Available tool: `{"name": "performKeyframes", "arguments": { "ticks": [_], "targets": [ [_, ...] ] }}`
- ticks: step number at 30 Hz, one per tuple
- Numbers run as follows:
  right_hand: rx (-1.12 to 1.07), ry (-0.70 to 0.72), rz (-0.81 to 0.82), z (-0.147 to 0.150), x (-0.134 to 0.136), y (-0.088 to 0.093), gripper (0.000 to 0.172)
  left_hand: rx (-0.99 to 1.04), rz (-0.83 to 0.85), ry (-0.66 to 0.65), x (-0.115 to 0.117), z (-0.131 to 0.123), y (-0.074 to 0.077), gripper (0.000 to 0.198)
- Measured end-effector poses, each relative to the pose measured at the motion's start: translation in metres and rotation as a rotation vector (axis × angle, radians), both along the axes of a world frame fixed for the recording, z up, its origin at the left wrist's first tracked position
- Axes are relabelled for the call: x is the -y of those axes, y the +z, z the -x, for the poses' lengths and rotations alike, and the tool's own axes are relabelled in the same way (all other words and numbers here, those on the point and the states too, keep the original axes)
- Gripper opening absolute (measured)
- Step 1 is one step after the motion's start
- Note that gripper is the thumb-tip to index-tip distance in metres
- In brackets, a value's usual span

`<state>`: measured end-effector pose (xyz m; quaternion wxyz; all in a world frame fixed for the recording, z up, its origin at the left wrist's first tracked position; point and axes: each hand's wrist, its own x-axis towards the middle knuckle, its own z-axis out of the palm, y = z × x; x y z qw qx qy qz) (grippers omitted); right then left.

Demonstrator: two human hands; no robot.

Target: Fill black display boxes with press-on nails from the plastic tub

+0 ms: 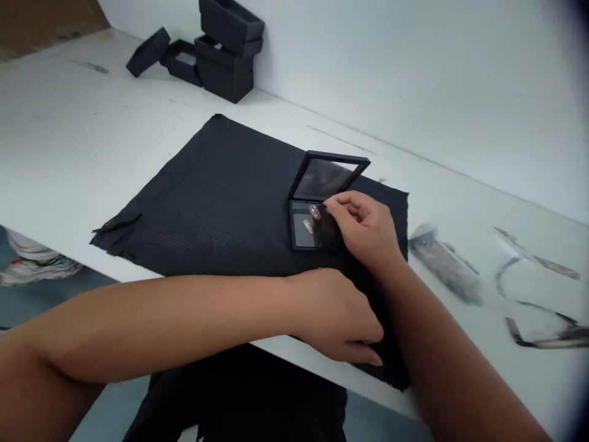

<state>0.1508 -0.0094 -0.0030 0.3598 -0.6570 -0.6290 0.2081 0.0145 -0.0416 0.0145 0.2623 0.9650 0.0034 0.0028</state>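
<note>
A small black case point(294, 236) with a windowed lid point(324, 175) stands open on a black cloth point(221, 190). In its base lie two shiny, iridescent pieces point(315, 212) that look like press-on nails. My right hand point(368, 227) is over the right side of the case, thumb and forefinger pinched together at its inner edge. Whatever sits between those fingertips is too small and hidden to name. Nearer to me, my left hand point(338, 316) rests low over the cloth, back upward and fingers curled. Its grip is out of sight.
Several black boxes point(225, 73) are stacked and leaning at the back against the white wall. On the white table to the right lie a blurred clear plastic bag point(444, 264) and a pair of glasses point(547, 334). The table's front edge runs beneath my left forearm.
</note>
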Motion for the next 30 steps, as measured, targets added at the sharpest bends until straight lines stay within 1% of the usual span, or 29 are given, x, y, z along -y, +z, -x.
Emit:
{"name": "performKeyframes", "arguments": {
  "ticks": [2,5,8,10,12,14,16,18,20,26,30],
  "targets": [
    [-0.011,0.030,0.018,-0.003,0.002,-0.001,0.012,0.074,-0.029,-0.002,-0.001,0.000,-0.001,0.036],
    [0.033,0.055,0.028,-0.004,0.004,-0.001,0.013,0.188,-0.099,0.027,-0.005,0.001,-0.002,0.038],
    [0.059,0.059,0.034,-0.004,0.004,0.000,0.016,0.219,-0.184,0.082,-0.014,0.004,0.003,0.039],
    [0.042,0.076,0.049,-0.006,0.003,0.001,0.019,0.195,-0.237,0.123,-0.024,0.009,0.011,0.040],
    [0.027,0.100,0.064,-0.008,0.003,0.002,0.019,0.153,-0.281,0.194,-0.037,0.017,0.021,0.036],
    [0.034,0.115,0.064,-0.010,0.003,0.002,0.016,0.109,-0.290,0.323,-0.051,0.027,0.030,0.026],
    [0.039,0.120,0.054,-0.012,0.003,0.002,0.019,0.079,-0.273,0.392,-0.064,0.035,0.036,0.014],
    [0.029,0.121,0.051,-0.012,0.004,0.001,0.021,0.020,-0.262,0.453,-0.074,0.040,0.039,0.011],
    [0.010,0.120,0.052,-0.012,0.004,0.000,0.020,-0.034,-0.251,0.489,-0.079,0.043,0.040,0.014],
    [-0.007,0.106,0.027,-0.012,0.005,-0.003,0.020,-0.124,-0.199,0.557,-0.085,0.047,0.042,0.025],
    [-0.016,0.121,0.010,-0.014,0.005,-0.005,0.019,-0.157,-0.184,0.591,-0.088,0.048,0.042,0.024]
  ]
}}
